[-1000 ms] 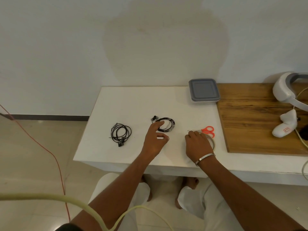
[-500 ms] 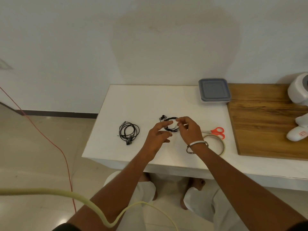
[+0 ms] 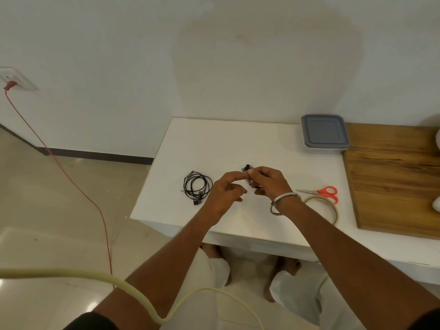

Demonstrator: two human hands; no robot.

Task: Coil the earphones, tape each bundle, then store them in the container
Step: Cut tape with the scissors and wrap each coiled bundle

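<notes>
Above the middle of the white tabletop: both hands raised together over a coiled black earphone bundle, most of it hidden behind them. Right hand, steel bangle on the wrist, fingers curled round the bundle and holding it. Left hand, forefinger and thumb extended to the bundle at its near-left edge, remaining fingers loosely bent; whether it pinches the cord or only touches it cannot be told. Second black earphone set, loosely coiled, lying flat on the tabletop just left of the left hand, apart from it. Grey-lidded container, closed, at the far right corner of the white surface, beside a wooden board. Orange-handled scissors, blades pointing left, lying right of the right wrist. Tape roll, flat, just in front of the scissors, partly covered by the right forearm. Red cable running from a wall socket down across the floor at left.
</notes>
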